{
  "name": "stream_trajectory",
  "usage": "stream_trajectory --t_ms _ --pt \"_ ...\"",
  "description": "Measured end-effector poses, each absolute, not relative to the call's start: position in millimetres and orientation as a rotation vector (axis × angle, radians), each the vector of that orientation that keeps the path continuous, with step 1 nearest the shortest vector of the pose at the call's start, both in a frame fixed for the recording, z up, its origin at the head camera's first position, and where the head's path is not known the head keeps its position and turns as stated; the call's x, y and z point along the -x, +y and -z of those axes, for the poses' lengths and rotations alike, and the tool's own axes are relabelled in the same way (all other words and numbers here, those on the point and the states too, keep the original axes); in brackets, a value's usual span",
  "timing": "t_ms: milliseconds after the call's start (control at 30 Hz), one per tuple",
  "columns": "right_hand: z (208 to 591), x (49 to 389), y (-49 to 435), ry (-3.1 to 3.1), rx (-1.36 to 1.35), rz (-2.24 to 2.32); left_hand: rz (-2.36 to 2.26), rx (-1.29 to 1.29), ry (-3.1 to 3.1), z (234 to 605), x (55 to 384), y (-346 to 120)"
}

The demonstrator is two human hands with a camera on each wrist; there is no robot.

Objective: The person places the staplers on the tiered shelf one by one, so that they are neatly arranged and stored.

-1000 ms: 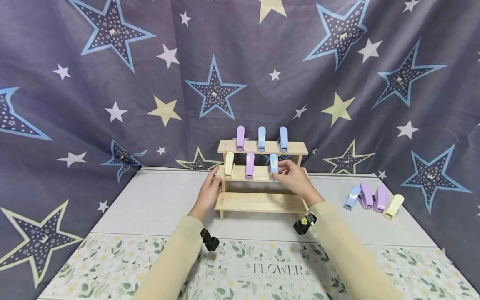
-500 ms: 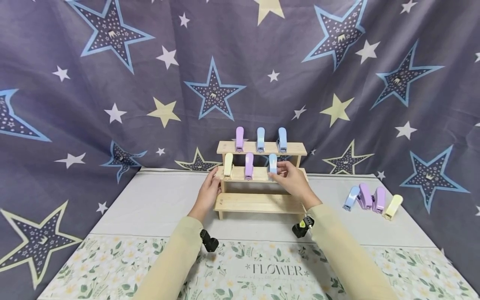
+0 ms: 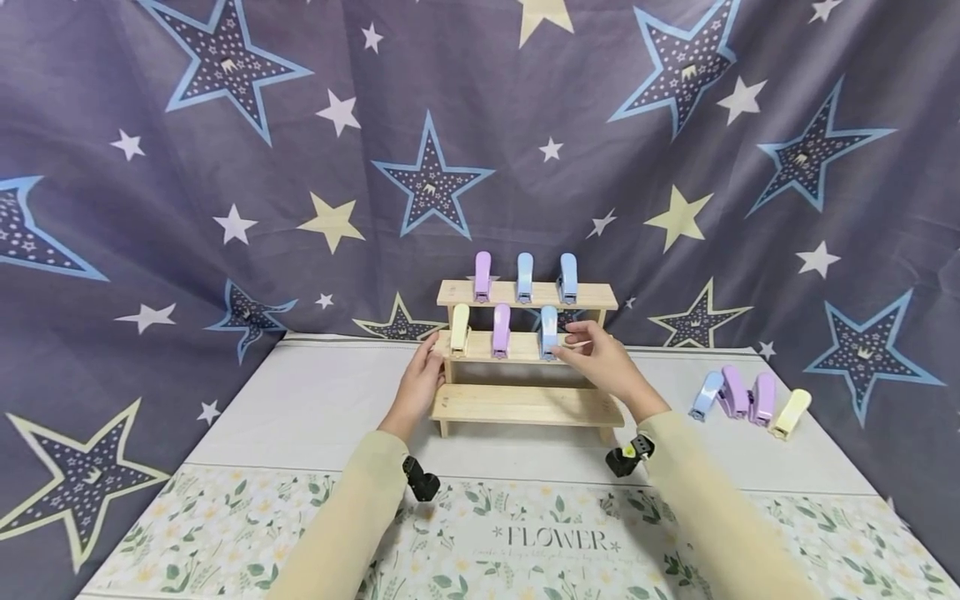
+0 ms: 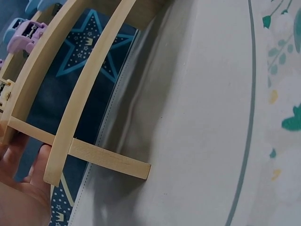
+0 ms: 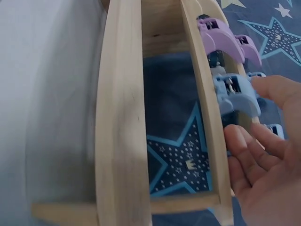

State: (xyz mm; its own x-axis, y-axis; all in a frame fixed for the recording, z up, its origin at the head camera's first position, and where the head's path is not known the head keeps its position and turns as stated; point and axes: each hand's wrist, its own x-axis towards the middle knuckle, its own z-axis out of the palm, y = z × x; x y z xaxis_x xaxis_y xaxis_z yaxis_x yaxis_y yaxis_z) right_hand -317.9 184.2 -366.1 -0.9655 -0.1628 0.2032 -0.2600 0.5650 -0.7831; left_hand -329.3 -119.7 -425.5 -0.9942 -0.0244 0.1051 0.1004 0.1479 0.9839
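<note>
1 blue stapler (image 3: 549, 332) stands just left of the right hand (image 3: 604, 362).
That hand is loose, fingers parted; the left hand (image 3: 417, 385) grips the rack (image 3: 525, 405) at left.

Only readable bit was "FLOWER" (image 3: 557, 539), in dark caps on the floral part of the tablecloth (image 3: 217, 533), with a little blossom-like mark (image 3: 497, 532) at each end. A smaller line (image 3: 555, 557) ran right underneath, but it was way too faint to make out.
</note>
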Motion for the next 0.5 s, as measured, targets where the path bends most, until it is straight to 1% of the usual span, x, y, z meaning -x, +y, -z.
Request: stream_trajectory --t_ms 333,500 --pt "365.6 304.9 234.2 -2.667 -0.446 -1.239 1.989 0.067 -2.32 425.1 328.9 -119.3" --pt "366.1 299.7 261.5 -2.682 -0.386 -1.175 1.98 0.061 -2.324 425.1 329.5 -120.3"
